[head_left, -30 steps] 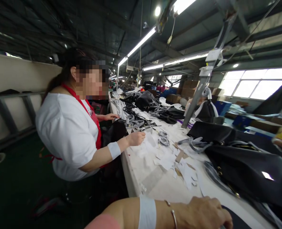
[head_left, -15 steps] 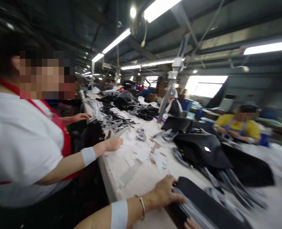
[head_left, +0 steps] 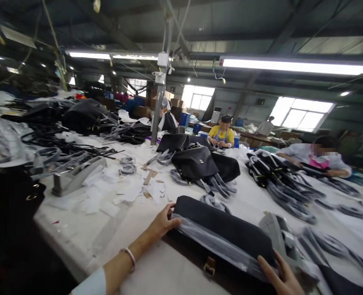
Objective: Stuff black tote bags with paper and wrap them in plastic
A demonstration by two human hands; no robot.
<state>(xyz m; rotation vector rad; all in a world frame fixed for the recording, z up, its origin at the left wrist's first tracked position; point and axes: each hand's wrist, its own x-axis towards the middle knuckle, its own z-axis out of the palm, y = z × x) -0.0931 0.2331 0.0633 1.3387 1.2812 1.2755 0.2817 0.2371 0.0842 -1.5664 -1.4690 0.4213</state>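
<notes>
A black handbag (head_left: 227, 229) lies on the white table in front of me, with a clear plastic-wrapped strap along its upper face and a gold clasp (head_left: 209, 266) on the near side. My left hand (head_left: 166, 221) grips its far left end, thumb on top and fingers round the edge. At the right end my right hand (head_left: 280, 272) holds the bag, its thumb over the plastic and its fingers along the edge. Just beyond the right end stands a grey tape dispenser (head_left: 278, 233), partly hidden by the bag.
White and brown paper scraps (head_left: 150, 184) lie left of centre near another grey dispenser (head_left: 80, 176). Black bags (head_left: 196, 162) with wrapped straps are heaped beyond, and more (head_left: 270, 168) at right. A metal post (head_left: 158, 106) rises from the table. Co-workers sit across it.
My view has swung to the right, so the co-worker at left is nearly out of sight. Both my hands stay on the bag, and more of the bag and my right hand now shows.
</notes>
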